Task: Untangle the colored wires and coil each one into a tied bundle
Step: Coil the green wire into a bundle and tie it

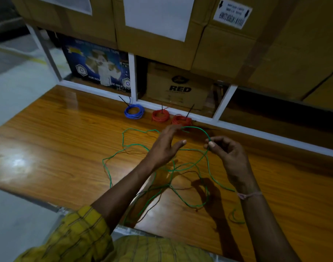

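- We see our right hand (230,155) pinching the green wire (199,159) between thumb and forefinger, just where an arch of it comes down from the left
- Our left hand (166,146) hovers with fingers straight and spread, its fingertips at the far end of that arch; we cannot tell whether they touch the wire
- The rest of the green wire sprawls in loose loops over the glossy wooden tabletop (57,148), trailing towards the near edge
- At the far edge lie 3 coiled bundles, each tied with a black tie: 1 blue bundle (134,111) and 2 red bundles (161,116), the second (181,120) just beyond our left fingertips
- Cardboard boxes (161,44) are stacked behind them
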Action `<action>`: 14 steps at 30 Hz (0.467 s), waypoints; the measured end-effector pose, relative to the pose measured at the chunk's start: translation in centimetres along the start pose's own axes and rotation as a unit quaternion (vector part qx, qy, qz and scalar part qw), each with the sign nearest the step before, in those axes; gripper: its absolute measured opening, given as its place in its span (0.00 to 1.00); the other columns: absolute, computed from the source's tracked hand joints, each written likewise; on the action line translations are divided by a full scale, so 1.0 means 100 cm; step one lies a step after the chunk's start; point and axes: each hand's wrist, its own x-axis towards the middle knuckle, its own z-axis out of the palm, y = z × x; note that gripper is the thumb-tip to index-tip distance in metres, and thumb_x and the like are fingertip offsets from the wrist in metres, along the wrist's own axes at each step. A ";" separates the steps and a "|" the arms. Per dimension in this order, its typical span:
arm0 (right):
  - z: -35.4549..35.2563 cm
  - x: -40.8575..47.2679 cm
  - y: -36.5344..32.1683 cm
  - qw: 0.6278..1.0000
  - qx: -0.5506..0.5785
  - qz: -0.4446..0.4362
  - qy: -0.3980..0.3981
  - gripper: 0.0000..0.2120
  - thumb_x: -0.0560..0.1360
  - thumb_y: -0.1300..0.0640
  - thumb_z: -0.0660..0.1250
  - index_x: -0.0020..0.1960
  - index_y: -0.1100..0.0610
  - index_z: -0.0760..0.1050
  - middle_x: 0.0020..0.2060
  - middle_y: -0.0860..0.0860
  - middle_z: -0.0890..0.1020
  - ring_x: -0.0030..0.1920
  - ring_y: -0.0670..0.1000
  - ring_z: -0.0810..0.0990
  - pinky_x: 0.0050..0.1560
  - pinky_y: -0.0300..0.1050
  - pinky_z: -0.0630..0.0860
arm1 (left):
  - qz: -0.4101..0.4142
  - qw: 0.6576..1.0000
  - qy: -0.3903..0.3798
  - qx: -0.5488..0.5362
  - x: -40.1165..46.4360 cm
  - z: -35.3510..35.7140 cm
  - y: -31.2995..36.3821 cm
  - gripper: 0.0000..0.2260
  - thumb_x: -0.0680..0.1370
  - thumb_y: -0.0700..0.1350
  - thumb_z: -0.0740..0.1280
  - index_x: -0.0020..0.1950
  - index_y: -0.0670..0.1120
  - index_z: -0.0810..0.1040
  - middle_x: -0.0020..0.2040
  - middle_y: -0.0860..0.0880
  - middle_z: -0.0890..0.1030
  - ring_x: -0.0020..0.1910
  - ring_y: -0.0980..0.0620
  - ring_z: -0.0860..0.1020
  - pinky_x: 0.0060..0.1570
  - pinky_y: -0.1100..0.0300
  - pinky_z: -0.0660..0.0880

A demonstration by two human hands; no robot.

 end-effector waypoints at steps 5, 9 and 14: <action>-0.006 0.018 -0.005 0.990 0.109 0.083 0.047 0.05 0.83 0.65 0.65 0.52 0.59 0.80 0.38 0.52 0.82 0.40 0.51 0.86 0.45 0.43 0.85 | -0.053 0.978 -0.048 -0.196 0.011 -0.002 0.024 0.11 0.86 0.43 0.65 0.59 0.38 0.83 0.61 0.45 0.85 0.66 0.51 0.81 0.68 0.52 0.76; -0.005 0.033 0.003 0.977 0.102 0.180 0.057 0.05 0.84 0.62 0.64 0.51 0.60 0.78 0.37 0.53 0.75 0.29 0.46 0.77 0.29 0.40 0.79 | -0.086 0.904 -0.064 -0.414 0.009 0.001 0.052 0.12 0.87 0.38 0.59 0.51 0.29 0.75 0.57 0.32 0.82 0.64 0.33 0.81 0.68 0.40 0.75; 0.010 0.029 0.010 0.966 0.076 0.242 -0.050 0.12 0.85 0.53 0.65 0.49 0.60 0.79 0.34 0.53 0.76 0.24 0.45 0.70 0.22 0.38 0.68 | -0.109 0.823 -0.041 -0.556 0.027 -0.003 0.075 0.16 0.89 0.45 0.53 0.59 0.40 0.79 0.72 0.33 0.76 0.75 0.34 0.73 0.76 0.36 0.66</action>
